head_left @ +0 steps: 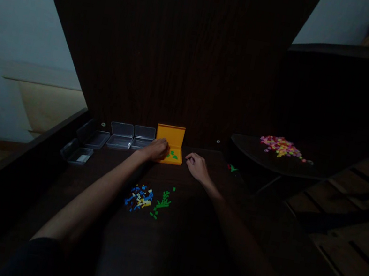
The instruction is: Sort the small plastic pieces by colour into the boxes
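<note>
An open orange box stands at the far side of the dark table, with a few green pieces in its tray. My left hand rests at the box's left edge with its fingers curled; what they hold, if anything, is hidden. My right hand lies on the table just right of the box, fingers loosely curled, apparently with nothing in it. Nearer to me lie a pile of mixed blue, yellow and white pieces and a pile of green pieces.
Several clear plastic boxes stand open in a row left of the orange box, one more by the table's left edge. A heap of pink and yellow pieces lies on a dark side shelf at the right. A small green piece sits near it.
</note>
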Available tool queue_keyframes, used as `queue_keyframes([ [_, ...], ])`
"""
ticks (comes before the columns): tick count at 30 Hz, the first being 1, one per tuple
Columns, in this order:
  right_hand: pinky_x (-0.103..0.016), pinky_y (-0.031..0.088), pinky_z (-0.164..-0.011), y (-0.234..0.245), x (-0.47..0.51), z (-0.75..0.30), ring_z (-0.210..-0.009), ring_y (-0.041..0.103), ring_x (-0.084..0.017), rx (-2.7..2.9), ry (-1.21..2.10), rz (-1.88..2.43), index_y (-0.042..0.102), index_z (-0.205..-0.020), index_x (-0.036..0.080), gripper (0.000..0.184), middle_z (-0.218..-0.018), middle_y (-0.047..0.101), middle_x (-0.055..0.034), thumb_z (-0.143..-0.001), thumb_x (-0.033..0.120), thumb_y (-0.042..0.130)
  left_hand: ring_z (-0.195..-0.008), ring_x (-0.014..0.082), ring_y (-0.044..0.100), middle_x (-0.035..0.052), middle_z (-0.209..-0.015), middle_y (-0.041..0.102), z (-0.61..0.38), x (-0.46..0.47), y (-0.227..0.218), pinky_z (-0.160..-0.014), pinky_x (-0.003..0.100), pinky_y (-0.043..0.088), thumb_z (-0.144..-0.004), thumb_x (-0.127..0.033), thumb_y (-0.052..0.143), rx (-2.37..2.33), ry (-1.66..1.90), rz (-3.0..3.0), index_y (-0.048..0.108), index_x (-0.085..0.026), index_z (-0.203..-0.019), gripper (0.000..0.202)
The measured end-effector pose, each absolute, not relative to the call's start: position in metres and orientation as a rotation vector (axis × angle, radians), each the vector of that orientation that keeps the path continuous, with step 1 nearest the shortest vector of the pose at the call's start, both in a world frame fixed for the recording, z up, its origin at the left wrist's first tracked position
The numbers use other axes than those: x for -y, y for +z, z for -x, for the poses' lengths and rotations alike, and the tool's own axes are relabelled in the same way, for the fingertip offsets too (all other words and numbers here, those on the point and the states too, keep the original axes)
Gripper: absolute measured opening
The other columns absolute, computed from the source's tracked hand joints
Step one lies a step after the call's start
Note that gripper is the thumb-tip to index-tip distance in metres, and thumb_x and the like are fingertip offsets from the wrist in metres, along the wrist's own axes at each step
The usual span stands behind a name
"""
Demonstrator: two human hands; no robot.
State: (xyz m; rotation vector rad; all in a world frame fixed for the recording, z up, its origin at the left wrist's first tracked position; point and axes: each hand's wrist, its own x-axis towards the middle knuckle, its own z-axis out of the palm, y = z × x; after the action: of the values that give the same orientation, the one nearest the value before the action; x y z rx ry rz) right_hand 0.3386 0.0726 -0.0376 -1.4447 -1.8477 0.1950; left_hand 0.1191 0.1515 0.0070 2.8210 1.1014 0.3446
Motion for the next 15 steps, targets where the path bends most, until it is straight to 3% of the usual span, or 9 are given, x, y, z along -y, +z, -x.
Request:
queue_keyframes([
  [6,-0.024,0.035,-0.061,-0.038,-0.072,-0.338,-0.062,0.049,-0.014,1.839,0.217,1.441,0.064,-0.079,0.017,0.015,-0.066,0.054,0.0011,-0.077,0.013,0.05,-0.09,0.0249,0.06,0.0164,-0.097,0.064,-0.123,-0.158,0.001,-0.082,0.033,0.046,-0.085,-0.021,0.05,-1.174,0.291,-2.812,0.067,-0.009,-0.09,0.021],
  [15,-0.024,0.036,-0.061,-0.038,-0.073,-0.339,-0.062,0.05,-0.013,1.823,0.239,1.453,0.065,-0.079,0.017,0.016,-0.069,0.057,0.0003,-0.076,0.012,0.05,-0.094,0.0233,0.061,0.0117,-0.098,0.069,-0.12,-0.163,0.001,-0.085,0.031,0.046,-0.079,-0.022,0.052,-1.127,0.332,-2.725,0.073,-0.015,-0.091,0.025],
])
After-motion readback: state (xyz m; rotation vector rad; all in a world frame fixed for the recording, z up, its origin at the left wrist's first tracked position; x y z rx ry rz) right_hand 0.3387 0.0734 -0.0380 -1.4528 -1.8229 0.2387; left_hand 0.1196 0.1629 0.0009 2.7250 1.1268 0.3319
